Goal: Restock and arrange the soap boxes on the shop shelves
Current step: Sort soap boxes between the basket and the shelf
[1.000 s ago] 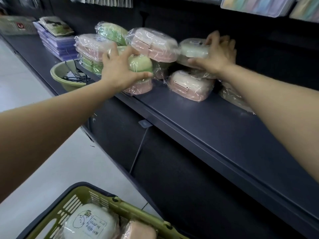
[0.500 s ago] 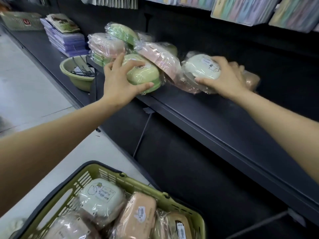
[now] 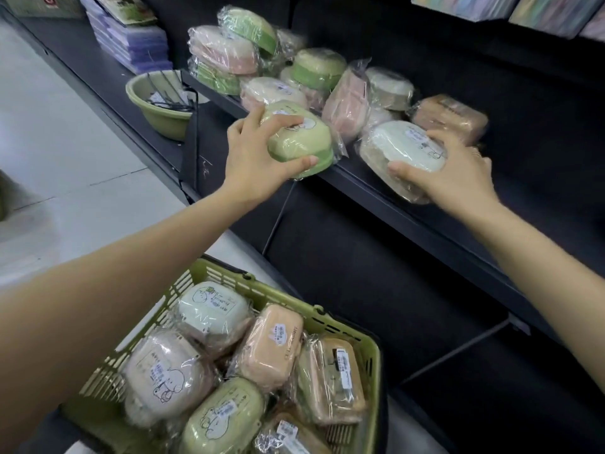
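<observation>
My left hand [image 3: 253,155] grips a light green wrapped soap box [image 3: 302,139] at the front edge of the dark shelf [image 3: 409,221]. My right hand [image 3: 455,173] holds a white soap box [image 3: 406,144] resting on the shelf further right. Behind them lies a loose pile of pink, green and white wrapped soap boxes [image 3: 262,60], with a brown soap box [image 3: 450,116] at the right end. Below, a green basket [image 3: 370,352] holds several more wrapped boxes.
A green bowl [image 3: 157,103] with black wires sits on the lower ledge at left, beside a stack of purple packs [image 3: 131,44]. Pastel items [image 3: 510,8] hang on the upper shelf. Pale floor [image 3: 49,142] lies to the left.
Both hands have drawn their boxes toward the shelf's front edge and downward in view. The camera has tilted down, showing more of the basket.
</observation>
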